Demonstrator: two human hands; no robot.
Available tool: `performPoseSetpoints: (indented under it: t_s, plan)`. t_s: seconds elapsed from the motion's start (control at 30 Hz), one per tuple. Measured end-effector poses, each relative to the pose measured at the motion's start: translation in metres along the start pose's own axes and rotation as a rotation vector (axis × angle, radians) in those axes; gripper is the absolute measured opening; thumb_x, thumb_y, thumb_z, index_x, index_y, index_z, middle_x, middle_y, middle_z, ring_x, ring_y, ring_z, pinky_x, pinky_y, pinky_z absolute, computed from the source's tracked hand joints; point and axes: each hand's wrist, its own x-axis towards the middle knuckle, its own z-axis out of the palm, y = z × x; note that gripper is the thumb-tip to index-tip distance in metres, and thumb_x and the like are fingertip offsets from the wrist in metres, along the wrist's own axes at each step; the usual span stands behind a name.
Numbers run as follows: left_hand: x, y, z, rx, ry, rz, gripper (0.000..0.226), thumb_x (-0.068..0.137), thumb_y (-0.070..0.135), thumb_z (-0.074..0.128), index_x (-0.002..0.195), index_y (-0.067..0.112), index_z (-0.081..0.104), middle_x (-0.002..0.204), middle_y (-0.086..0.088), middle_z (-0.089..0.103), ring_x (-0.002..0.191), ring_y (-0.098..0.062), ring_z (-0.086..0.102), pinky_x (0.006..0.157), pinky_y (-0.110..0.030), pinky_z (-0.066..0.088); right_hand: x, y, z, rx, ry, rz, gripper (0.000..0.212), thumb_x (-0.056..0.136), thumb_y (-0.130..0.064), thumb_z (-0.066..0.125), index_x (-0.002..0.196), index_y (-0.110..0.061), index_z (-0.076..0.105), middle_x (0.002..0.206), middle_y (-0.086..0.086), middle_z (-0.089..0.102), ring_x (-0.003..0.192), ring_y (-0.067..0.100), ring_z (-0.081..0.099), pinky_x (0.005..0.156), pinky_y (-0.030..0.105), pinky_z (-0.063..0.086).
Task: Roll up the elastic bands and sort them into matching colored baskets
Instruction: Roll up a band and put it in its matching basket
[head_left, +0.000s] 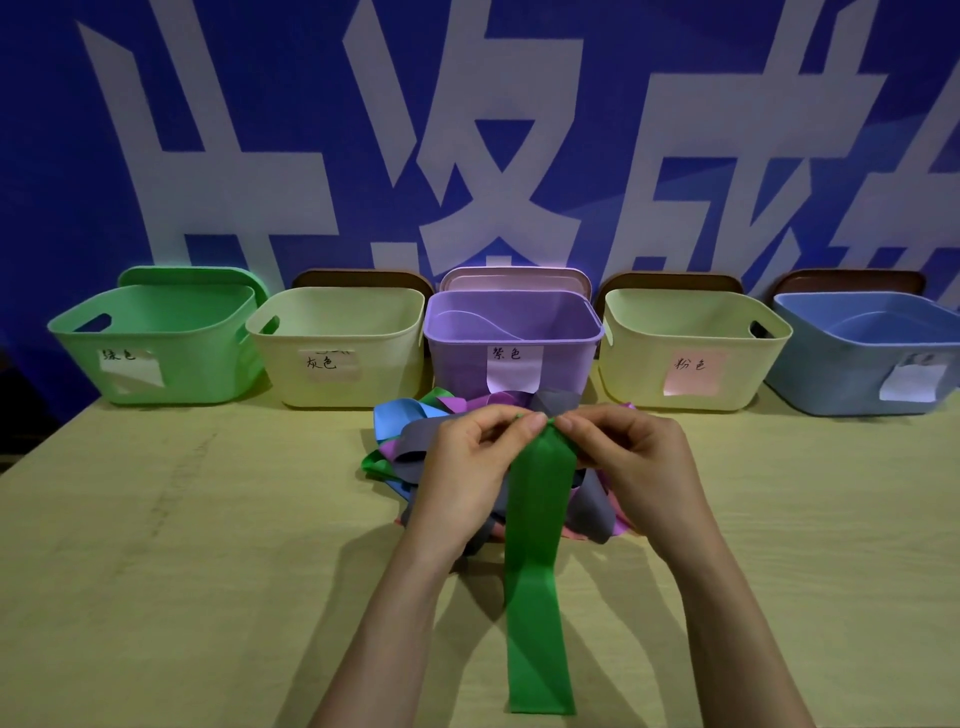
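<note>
A long green elastic band (537, 571) stretches flat along the table toward me. My left hand (467, 467) and my right hand (634, 462) both pinch its far end between thumb and fingers, the fingertips almost meeting. Under the hands lies a heap of bands (415, 431) in blue, grey, purple, green and pink. Along the wall stand a green basket (156, 343), a cream basket (337, 348) with a pink label, a purple basket (511, 338), a second cream basket (691, 348) and a blue basket (872, 353).
The wooden table (182, 571) runs from the baskets to the near edge. Lids lean behind the baskets against a blue wall with large white characters. A band lies inside the purple basket.
</note>
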Motion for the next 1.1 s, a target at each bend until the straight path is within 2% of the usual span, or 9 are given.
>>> performPoseSetpoints:
  t_s: [0.17, 0.47, 0.6, 0.7, 0.77, 0.87, 0.93, 1.0, 1.1]
  plan:
    - [0.002, 0.001, -0.002, 0.011, -0.036, 0.000, 0.012, 0.088, 0.013, 0.065, 0.085, 0.022, 0.072, 0.086, 0.000, 0.075, 0.087, -0.013, 0.070, 0.084, -0.029, 0.055, 0.000, -0.003, -0.001, 0.055, 0.021, 0.018, 0.010, 0.082, -0.007, 0.068, 0.080, -0.016, 0.074, 0.075, -0.002, 0.074, 0.072, 0.007, 0.067, 0.069, 0.018, 0.054]
    - [0.000, 0.003, -0.003, -0.049, -0.059, -0.008, 0.016, 0.086, 0.002, 0.065, 0.091, 0.017, 0.070, 0.085, 0.005, 0.074, 0.085, -0.006, 0.068, 0.076, -0.017, 0.051, -0.001, -0.007, -0.002, 0.069, 0.017, 0.020, 0.011, 0.077, -0.002, 0.072, 0.084, -0.010, 0.074, 0.081, 0.004, 0.074, 0.079, 0.013, 0.068, 0.075, 0.023, 0.055]
    - [-0.002, 0.001, 0.000, -0.163, -0.049, -0.077, 0.016, 0.084, 0.001, 0.065, 0.093, 0.013, 0.070, 0.090, -0.003, 0.074, 0.089, -0.014, 0.068, 0.083, -0.026, 0.053, -0.003, -0.010, -0.003, 0.085, 0.019, 0.018, 0.014, 0.074, 0.002, 0.073, 0.085, -0.008, 0.074, 0.082, 0.007, 0.074, 0.080, 0.017, 0.067, 0.079, 0.033, 0.055]
    - [-0.003, 0.000, 0.001, -0.238, -0.044, -0.148, 0.013, 0.083, 0.003, 0.066, 0.094, 0.010, 0.068, 0.092, -0.009, 0.074, 0.092, -0.020, 0.069, 0.090, -0.034, 0.052, -0.002, -0.011, -0.003, 0.058, 0.033, 0.013, 0.019, 0.073, 0.003, 0.074, 0.082, -0.013, 0.074, 0.082, 0.008, 0.073, 0.081, 0.023, 0.065, 0.080, 0.037, 0.054]
    - [-0.003, -0.001, 0.001, -0.231, -0.061, -0.169, 0.013, 0.077, 0.012, 0.071, 0.090, 0.010, 0.069, 0.089, -0.009, 0.074, 0.089, -0.021, 0.068, 0.089, -0.035, 0.051, -0.002, -0.011, -0.003, 0.032, 0.042, -0.003, 0.023, 0.072, 0.004, 0.074, 0.081, -0.017, 0.074, 0.081, 0.005, 0.073, 0.078, 0.020, 0.065, 0.079, 0.035, 0.053]
    - [-0.002, -0.002, 0.003, -0.240, -0.066, -0.180, 0.028, 0.068, 0.029, 0.072, 0.088, 0.008, 0.071, 0.085, -0.011, 0.072, 0.085, -0.022, 0.067, 0.085, -0.036, 0.052, -0.003, -0.011, -0.004, -0.007, 0.043, -0.035, 0.023, 0.073, 0.004, 0.074, 0.081, -0.018, 0.074, 0.082, 0.003, 0.074, 0.080, 0.020, 0.068, 0.079, 0.032, 0.054]
    - [-0.001, -0.002, 0.004, -0.226, -0.047, -0.159, 0.025, 0.072, 0.028, 0.071, 0.087, 0.008, 0.073, 0.085, -0.013, 0.072, 0.083, -0.022, 0.067, 0.085, -0.038, 0.052, -0.004, -0.011, -0.004, -0.038, 0.033, -0.058, 0.024, 0.074, 0.002, 0.074, 0.084, -0.020, 0.074, 0.083, 0.001, 0.074, 0.082, 0.019, 0.068, 0.078, 0.029, 0.055]
    - [-0.001, -0.002, 0.004, -0.239, -0.027, -0.146, 0.016, 0.075, 0.023, 0.069, 0.085, 0.010, 0.072, 0.082, -0.011, 0.073, 0.080, -0.019, 0.068, 0.081, -0.033, 0.053, -0.004, -0.012, -0.003, -0.047, 0.003, -0.048, 0.028, 0.075, 0.002, 0.073, 0.092, -0.021, 0.072, 0.083, -0.002, 0.073, 0.080, 0.011, 0.067, 0.077, 0.023, 0.055]
    - [0.001, -0.004, 0.004, -0.252, 0.005, -0.149, 0.008, 0.081, 0.016, 0.068, 0.086, 0.011, 0.071, 0.082, -0.008, 0.073, 0.079, -0.016, 0.068, 0.076, -0.029, 0.053, -0.005, -0.011, -0.006, 0.018, -0.057, 0.051, 0.038, 0.075, 0.002, 0.072, 0.109, -0.012, 0.064, 0.077, 0.001, 0.068, 0.075, 0.009, 0.067, 0.074, 0.023, 0.057]
